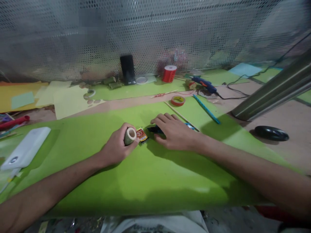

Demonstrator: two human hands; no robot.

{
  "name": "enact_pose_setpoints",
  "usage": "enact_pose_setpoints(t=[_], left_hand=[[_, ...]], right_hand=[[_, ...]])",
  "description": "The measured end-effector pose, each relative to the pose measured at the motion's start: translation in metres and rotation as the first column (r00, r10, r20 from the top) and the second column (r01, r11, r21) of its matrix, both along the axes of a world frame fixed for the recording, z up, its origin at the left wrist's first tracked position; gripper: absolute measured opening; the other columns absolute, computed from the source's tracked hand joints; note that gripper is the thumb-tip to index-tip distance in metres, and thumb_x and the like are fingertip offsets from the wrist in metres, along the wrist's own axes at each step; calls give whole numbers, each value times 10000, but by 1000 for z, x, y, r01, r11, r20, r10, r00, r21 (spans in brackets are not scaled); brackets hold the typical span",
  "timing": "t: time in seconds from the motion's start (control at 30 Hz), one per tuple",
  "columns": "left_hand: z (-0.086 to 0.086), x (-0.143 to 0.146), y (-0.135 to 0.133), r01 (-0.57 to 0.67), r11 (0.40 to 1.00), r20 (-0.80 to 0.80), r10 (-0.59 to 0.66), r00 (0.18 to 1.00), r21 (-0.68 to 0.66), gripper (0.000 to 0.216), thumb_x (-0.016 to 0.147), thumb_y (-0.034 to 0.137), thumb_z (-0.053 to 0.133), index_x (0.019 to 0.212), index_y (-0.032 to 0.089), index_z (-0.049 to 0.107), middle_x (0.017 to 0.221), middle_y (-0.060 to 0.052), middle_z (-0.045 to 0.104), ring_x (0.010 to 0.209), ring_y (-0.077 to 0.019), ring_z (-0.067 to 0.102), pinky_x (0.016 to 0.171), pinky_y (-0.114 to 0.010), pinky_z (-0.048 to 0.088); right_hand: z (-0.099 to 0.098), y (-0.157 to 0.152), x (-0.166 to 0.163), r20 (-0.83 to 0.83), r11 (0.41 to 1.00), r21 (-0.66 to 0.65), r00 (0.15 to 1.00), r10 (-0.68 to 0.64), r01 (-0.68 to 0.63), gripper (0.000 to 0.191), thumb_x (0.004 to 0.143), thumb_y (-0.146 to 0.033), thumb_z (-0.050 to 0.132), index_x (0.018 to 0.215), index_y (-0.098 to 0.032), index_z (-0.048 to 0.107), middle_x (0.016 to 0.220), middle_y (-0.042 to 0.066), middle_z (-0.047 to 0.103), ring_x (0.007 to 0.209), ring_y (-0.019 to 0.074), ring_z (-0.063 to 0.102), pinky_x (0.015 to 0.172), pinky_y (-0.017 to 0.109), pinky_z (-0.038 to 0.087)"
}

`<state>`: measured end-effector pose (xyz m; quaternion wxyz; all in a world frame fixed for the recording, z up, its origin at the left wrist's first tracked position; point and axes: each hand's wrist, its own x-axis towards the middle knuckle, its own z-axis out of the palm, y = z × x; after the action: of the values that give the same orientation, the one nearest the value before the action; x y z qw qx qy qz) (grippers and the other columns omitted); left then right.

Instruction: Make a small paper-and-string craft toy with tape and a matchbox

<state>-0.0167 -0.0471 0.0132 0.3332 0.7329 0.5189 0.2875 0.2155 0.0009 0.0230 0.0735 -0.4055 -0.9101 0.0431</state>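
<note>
My left hand is wrapped round a short piece of bamboo tube, its hollow pale end facing up. Against the fingertips of that hand lies a small packet with a red and yellow label. My right hand is palm down over a dark tool, thumb and fingers apart. Most of this tool is hidden under the hand, so its kind does not show. A blue piece shows behind the right hand; whether it belongs to the same tool I cannot tell.
Beyond my right hand lie a thin stick, a tape roll and a blue pen-like stick. A glue gun, red ribbon spool and phone are farther back. A metal pole rises at right; a power bank lies left.
</note>
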Motion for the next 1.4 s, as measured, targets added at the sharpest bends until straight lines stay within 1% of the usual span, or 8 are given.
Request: enact_pose_setpoints(t=[0.17, 0.37, 0.63, 0.77, 0.87, 1.07, 1.23, 1.4], left_hand=[[-1, -1, 2, 1, 997, 53, 4, 999, -79, 220, 870, 307, 639, 1000, 198, 499, 847, 10, 595, 716, -141, 553, 640, -276, 471], [0, -1, 1, 1, 997, 149, 10, 989, -71, 241, 863, 306, 656, 1002, 191, 496, 857, 8, 580, 742, -140, 554, 662, -278, 483], [-6, -4, -1, 29, 999, 167, -22, 986, -43, 217, 871, 298, 653, 995, 205, 502, 805, 27, 533, 665, -119, 495, 595, -247, 441], [-8, -5, -1, 13, 999, 160, -6, 987, -44, 222, 869, 293, 658, 1001, 207, 501, 798, 31, 531, 658, -113, 485, 592, -240, 420], [-8, -4, 0, 30, 999, 133, -26, 991, -32, 217, 870, 301, 655, 988, 203, 500, 771, 39, 505, 641, -110, 462, 562, -230, 388], [-7, -2, 1, 41, 998, 146, -34, 989, -47, 214, 876, 298, 646, 996, 207, 494, 783, 42, 506, 639, -104, 466, 566, -226, 400], [-6, -2, 4, 33, 997, 169, -21, 985, -72, 222, 880, 325, 643, 994, 204, 496, 787, 34, 526, 659, -115, 490, 593, -242, 430], [-7, -4, 5, 35, 993, 204, -12, 979, -110, 226, 881, 330, 643, 1007, 205, 502, 796, 34, 532, 664, -115, 501, 611, -247, 437]], right_hand=[[0, 4, -18, -91, 954, -65, 954, 286, -292, 577, 906, -468, 570, 1340, -87, 549, 1363, 186, 577, 1266, 344, 478, 1090, 526, 295], [13, 19, -35, -16, 929, -71, 931, 364, -364, 449, 876, -410, 642, 1181, -81, 638, 1143, 157, 672, 1112, 305, 572, 1056, 484, 324], [44, 103, -42, 152, 999, -23, 988, -24, 28, 522, 899, -533, 537, 1221, -130, 622, 1116, 192, 697, 1011, 332, 635, 862, 432, 439], [62, 160, -42, 53, 940, 140, 946, -320, 310, 563, 970, -469, 434, 1349, -61, 514, 1280, 272, 606, 1149, 391, 587, 879, 458, 442], [70, 176, -34, -9, 897, 240, 925, -381, 371, 604, 986, -421, 432, 1414, 6, 421, 1397, 336, 485, 1267, 427, 502, 942, 486, 411], [58, 127, -14, 201, 994, 7, 974, -104, 105, 442, 991, -409, 423, 1109, -81, 694, 1076, 156, 714, 1003, 243, 658, 831, 333, 420], [32, 65, -4, 185, 983, -154, 974, 130, -101, 448, 883, -544, 591, 1108, -166, 678, 1140, 129, 696, 979, 266, 650, 799, 353, 464], [21, 41, -2, 177, 978, -128, 966, 188, -167, 251, 882, -415, 605, 943, -178, 661, 984, 126, 682, 907, 271, 626, 753, 366, 451]])
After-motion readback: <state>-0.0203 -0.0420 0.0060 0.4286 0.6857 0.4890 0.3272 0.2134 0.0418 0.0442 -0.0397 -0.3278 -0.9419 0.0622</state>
